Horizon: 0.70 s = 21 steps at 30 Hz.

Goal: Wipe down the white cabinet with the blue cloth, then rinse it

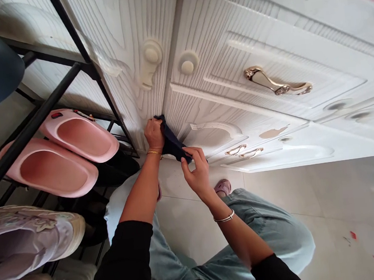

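Note:
A dark navy cloth (173, 144) hangs between my two hands, low down in front of the white cabinet (200, 107). My left hand (155, 135) is closed in a fist on the cloth's upper end, close to the cabinet front. With thumb and fingers, my right hand (196, 168) pinches the lower right end of the same cloth. Part of the cloth is hidden behind my left fist. Round white plastic latch pieces (187, 64) are fixed to the cabinet above my hands.
To the left, a black metal shoe rack (80, 64) stands close to my left arm. It holds pink clogs (59, 166) and pale sneakers (60, 235). Ornate handles (277, 81) stick out from the cabinet. Small red scraps (353, 235) lie on the tiled floor (318, 215).

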Each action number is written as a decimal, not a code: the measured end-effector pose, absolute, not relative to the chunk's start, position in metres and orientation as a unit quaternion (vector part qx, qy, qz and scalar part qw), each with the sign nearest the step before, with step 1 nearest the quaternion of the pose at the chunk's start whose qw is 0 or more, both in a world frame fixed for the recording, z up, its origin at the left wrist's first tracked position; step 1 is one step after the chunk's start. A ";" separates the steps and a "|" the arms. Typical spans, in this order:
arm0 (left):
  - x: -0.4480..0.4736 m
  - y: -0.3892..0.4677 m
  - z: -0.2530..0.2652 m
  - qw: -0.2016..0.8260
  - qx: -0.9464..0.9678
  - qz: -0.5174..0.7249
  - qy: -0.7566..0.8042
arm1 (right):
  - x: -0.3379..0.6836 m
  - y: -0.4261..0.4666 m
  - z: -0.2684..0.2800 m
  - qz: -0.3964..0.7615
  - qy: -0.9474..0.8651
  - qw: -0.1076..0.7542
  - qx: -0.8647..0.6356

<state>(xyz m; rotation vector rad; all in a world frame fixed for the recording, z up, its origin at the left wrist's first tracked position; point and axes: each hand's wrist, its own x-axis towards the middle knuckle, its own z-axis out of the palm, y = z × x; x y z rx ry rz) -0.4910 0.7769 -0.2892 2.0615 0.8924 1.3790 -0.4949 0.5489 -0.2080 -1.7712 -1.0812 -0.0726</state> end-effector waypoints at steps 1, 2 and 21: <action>-0.492 0.778 -0.295 0.251 0.762 0.503 0.322 | -0.497 0.548 -0.216 -0.026 -0.446 0.504 -0.739; -0.493 0.779 -0.299 0.251 0.764 0.503 0.317 | -0.500 0.549 -0.224 -0.025 -0.444 0.500 -0.743; -0.468 0.763 -0.206 0.339 0.551 0.711 0.276 | -0.498 0.570 -0.209 -0.142 -0.496 0.504 -0.692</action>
